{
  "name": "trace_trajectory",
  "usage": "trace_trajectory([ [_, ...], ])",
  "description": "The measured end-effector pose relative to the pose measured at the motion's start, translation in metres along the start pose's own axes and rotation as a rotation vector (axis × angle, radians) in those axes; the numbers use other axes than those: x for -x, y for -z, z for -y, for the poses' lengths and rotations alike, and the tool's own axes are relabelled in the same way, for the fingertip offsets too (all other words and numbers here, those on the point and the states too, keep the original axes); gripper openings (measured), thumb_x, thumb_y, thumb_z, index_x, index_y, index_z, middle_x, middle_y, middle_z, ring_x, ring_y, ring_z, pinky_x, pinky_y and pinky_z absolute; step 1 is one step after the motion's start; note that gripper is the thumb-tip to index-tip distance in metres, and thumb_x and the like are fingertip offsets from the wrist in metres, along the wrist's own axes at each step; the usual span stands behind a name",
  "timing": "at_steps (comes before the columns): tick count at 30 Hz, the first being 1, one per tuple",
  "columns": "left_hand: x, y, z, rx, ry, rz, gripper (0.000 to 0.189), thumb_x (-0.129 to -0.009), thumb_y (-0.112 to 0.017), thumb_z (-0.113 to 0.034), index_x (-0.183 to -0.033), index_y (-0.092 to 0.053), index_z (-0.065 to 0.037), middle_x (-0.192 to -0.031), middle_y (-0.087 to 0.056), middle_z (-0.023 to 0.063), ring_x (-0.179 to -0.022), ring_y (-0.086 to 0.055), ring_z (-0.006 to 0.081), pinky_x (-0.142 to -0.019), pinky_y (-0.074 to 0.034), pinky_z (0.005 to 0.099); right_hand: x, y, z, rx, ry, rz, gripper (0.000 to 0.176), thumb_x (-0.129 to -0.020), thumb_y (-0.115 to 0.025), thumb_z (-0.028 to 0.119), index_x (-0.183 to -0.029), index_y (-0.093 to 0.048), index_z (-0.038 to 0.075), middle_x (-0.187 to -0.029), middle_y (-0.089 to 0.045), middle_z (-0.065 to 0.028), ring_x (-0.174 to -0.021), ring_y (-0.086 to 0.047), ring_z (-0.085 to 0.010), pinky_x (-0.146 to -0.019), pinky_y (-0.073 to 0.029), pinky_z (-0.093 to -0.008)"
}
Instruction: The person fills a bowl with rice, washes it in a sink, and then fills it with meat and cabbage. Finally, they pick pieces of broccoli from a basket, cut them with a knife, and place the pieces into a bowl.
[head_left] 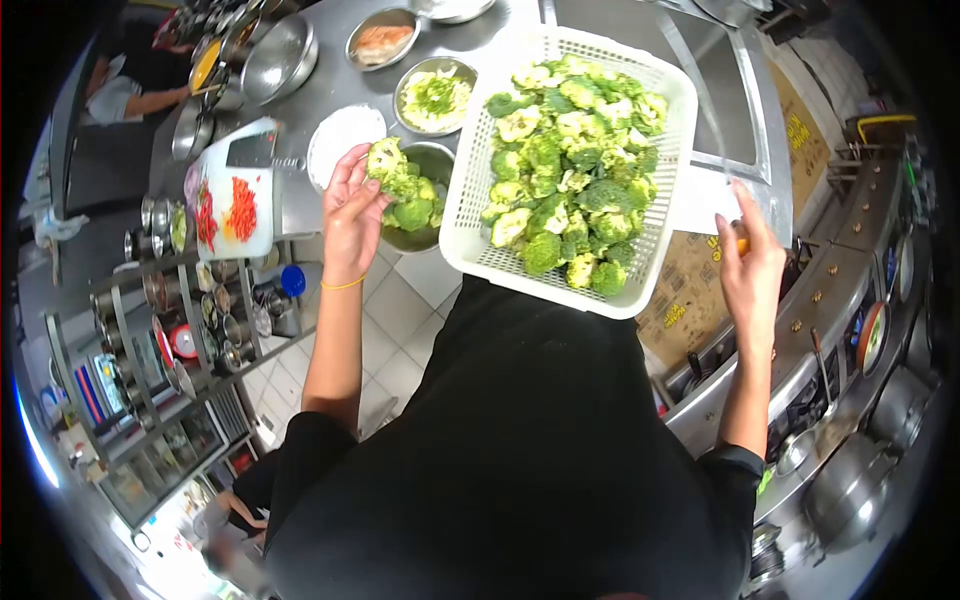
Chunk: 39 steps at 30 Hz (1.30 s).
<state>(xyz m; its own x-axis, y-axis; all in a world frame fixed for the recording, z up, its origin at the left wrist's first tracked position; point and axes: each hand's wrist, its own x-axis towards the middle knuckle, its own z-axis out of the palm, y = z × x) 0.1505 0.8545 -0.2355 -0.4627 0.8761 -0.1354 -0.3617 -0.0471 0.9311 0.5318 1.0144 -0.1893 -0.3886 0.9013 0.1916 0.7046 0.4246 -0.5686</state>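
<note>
My left hand (352,205) pinches a pale-cut broccoli floret (386,160) between thumb and fingers. Just behind and below it, a metal bowl (432,160) contains more broccoli florets. A white perforated basket (455,225) heaped with cut broccoli (575,170) sits at the counter's front edge, between my two hands. To the right of the basket, my right hand (752,258) is closed around a tool with an orange-yellow handle (743,246); the rest of that tool is not clear.
A white plate (345,140), a bowl of chopped green vegetables (435,97) and a bowl of pinkish food (383,42) stand on the steel counter. Leftward, a cleaver (252,150) lies on a cutting board (262,190) with chopped red pieces. A sink (715,100) is at right; another person (120,95) works far left.
</note>
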Motion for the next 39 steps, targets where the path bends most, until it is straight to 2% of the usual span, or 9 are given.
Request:
trace_trajectory([
  [4,0.007,0.015,0.014,0.006,-0.003,-0.080,0.048,-0.083,-0.049,-0.001,-0.129,-0.037,-0.001,-0.124,-0.047,0.0110,-0.106,-0.050,0.0171,-0.089,-0.042,0.0314,-0.001,-0.049,0.004,0.063,-0.086,0.267,0.051,-0.078,-0.068,0.019,-0.124,-0.050,0.009,-0.103,-0.061,-0.0189,-0.087,-0.062,-0.0318,-0.077,-0.049,-0.0394],
  [6,0.010,0.023,0.021,-0.025,0.015,-0.095,0.048,-0.082,-0.050,-0.002,-0.129,-0.038,-0.002,-0.122,-0.047,0.0101,-0.106,-0.049,0.0165,-0.088,-0.042,0.0308,-0.003,-0.062,0.015,0.464,0.071,0.293,0.057,-0.073,-0.072,0.028,-0.123,-0.050,0.011,-0.114,-0.054,-0.0190,-0.105,-0.054,-0.0346,-0.086,-0.043,-0.0446],
  [10,0.018,0.022,0.026,-0.074,0.000,-0.169,0.046,-0.082,-0.050,0.003,-0.126,-0.041,-0.003,-0.121,-0.047,0.0081,-0.104,-0.050,0.0140,-0.081,-0.043,0.0277,-0.005,-0.017,0.054,0.425,0.468,0.104,0.055,-0.069,-0.072,0.033,-0.118,-0.056,0.013,-0.127,-0.040,-0.0160,-0.119,-0.038,-0.0355,-0.094,-0.034,-0.0471],
  [14,0.017,0.025,0.033,-0.081,0.015,-0.166,0.047,-0.082,-0.049,0.004,-0.128,-0.039,-0.002,-0.123,-0.046,0.0096,-0.103,-0.049,0.0145,-0.082,-0.043,0.0279,-0.005,-0.006,0.046,0.478,0.885,-0.129,0.040,-0.066,-0.069,0.024,-0.104,-0.062,0.020,-0.111,-0.048,-0.0019,-0.108,-0.045,-0.0212,-0.088,-0.039,-0.0411],
  [20,0.011,0.036,0.039,-0.155,-0.052,-0.119,0.048,-0.084,-0.050,0.001,-0.130,-0.037,-0.001,-0.128,-0.043,0.0127,-0.108,-0.048,0.0178,-0.089,-0.041,0.0322,-0.016,-0.005,0.050,0.431,1.196,-0.500,0.033,-0.071,-0.071,0.025,-0.104,-0.067,0.026,-0.102,-0.050,0.0015,-0.099,-0.046,-0.0206,-0.085,-0.039,-0.0387],
  [22,0.011,0.037,0.040,-0.152,-0.060,-0.124,0.048,-0.084,-0.050,0.001,-0.130,-0.036,0.000,-0.129,-0.041,0.0134,-0.110,-0.047,0.0181,-0.090,-0.041,0.0322,-0.016,0.011,0.068,-0.120,0.963,-0.035,0.021,-0.082,-0.062,0.020,-0.101,-0.064,0.011,-0.091,-0.055,-0.0056,-0.085,-0.052,-0.0201,-0.070,-0.043,-0.0327],
  [26,0.016,0.035,0.044,-0.095,-0.043,-0.136,0.049,-0.084,-0.050,0.001,-0.130,-0.036,-0.001,-0.131,-0.040,0.0128,-0.111,-0.047,0.0184,-0.090,-0.041,0.0325,-0.006,-0.013,0.084,-1.868,0.101,0.236,0.024,-0.091,-0.048,0.012,-0.115,-0.042,0.012,-0.081,-0.044,-0.0067,-0.065,-0.039,-0.0136,-0.060,-0.036,-0.0259],
  [28,0.020,0.028,0.044,-0.080,-0.025,-0.142,0.049,-0.084,-0.050,0.001,-0.130,-0.036,-0.001,-0.131,-0.040,0.0126,-0.111,-0.047,0.0184,-0.091,-0.041,0.0325,-0.009,-0.017,0.087,-2.195,-0.083,0.296,0.024,-0.092,-0.046,0.009,-0.115,-0.043,0.015,-0.079,-0.042,-0.0056,-0.066,-0.038,-0.0133,-0.060,-0.035,-0.0256],
  [39,0.032,0.036,0.045,-0.070,-0.016,-0.155,0.048,-0.084,-0.048,0.002,-0.130,-0.036,0.001,-0.130,-0.042,0.0132,-0.111,-0.047,0.0175,-0.091,-0.040,0.0312,-0.010,-0.024,0.088,-2.391,-0.042,0.301,0.027,-0.093,-0.042,0.006,-0.117,-0.049,0.016,-0.079,-0.042,-0.0044,-0.066,-0.036,-0.0127,-0.063,-0.034,-0.0258],
])
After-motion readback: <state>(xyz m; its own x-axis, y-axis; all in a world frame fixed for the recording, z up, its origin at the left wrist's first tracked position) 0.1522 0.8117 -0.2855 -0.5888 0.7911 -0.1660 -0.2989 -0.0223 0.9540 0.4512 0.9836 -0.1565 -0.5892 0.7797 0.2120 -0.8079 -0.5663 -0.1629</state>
